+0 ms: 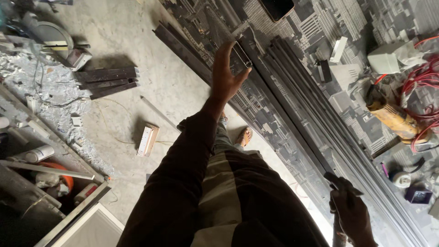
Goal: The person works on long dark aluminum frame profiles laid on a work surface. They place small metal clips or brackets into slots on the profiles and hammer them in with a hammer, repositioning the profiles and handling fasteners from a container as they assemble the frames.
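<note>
Holding a long dark metal bar point(292, 114) with both hands: left hand point(227, 73) grips its far end, fingers curled round the open box end, while right hand point(350, 215) is clenched on the near end by the bench's bottom right corner. Bar runs diagonally along the patterned bench point(292, 32), parallel to the other metal strips point(320, 105) just beside it.

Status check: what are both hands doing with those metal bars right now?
Left hand gripping a short rectangular metal tube, raised. Right hand closed on the long metal bar. Stacked bars alongside; yellow grinder and red cables nearby.
</note>
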{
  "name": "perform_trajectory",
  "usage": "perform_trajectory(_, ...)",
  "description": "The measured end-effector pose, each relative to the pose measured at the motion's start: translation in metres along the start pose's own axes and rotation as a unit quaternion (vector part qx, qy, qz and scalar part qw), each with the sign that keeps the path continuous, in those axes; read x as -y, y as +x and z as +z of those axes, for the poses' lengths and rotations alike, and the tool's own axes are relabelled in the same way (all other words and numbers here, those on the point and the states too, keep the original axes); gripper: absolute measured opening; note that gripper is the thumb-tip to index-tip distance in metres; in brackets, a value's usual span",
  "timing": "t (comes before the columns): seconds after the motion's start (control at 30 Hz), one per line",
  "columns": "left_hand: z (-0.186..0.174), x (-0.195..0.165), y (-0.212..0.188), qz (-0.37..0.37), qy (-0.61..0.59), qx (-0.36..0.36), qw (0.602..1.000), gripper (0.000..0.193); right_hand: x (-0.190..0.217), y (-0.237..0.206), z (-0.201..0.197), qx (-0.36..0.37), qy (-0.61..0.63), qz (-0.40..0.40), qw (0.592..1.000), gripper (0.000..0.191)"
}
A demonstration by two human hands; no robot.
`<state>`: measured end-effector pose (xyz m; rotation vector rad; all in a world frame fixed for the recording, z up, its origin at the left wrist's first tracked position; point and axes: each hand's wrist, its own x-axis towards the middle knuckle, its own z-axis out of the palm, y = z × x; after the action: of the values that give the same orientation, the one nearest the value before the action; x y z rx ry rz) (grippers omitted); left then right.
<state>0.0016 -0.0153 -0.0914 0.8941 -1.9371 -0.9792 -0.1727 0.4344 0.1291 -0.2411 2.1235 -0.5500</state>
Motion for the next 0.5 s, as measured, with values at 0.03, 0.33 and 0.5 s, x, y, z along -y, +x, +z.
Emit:
perform_trajectory(0.03,0.0,0.001,0.0,-0.005,-0.016,0.009,1.0,0.09,0.011,0.001,0.003,0.007,0.001,-0.004,1.0,0.046)
perform_trajectory(0.33,-0.001,0.01,0.002,0.0,-0.036,0.007,0.999,0.1,0.095,0.008,0.045,0.056,-0.101,0.043,0.992,0.047)
perform_trajectory(0.5,0.001,0.015,-0.001,0.018,-0.036,-0.002,0.999,0.097,0.112,0.012,0.047,0.119,-0.08,0.013,0.99,0.047)
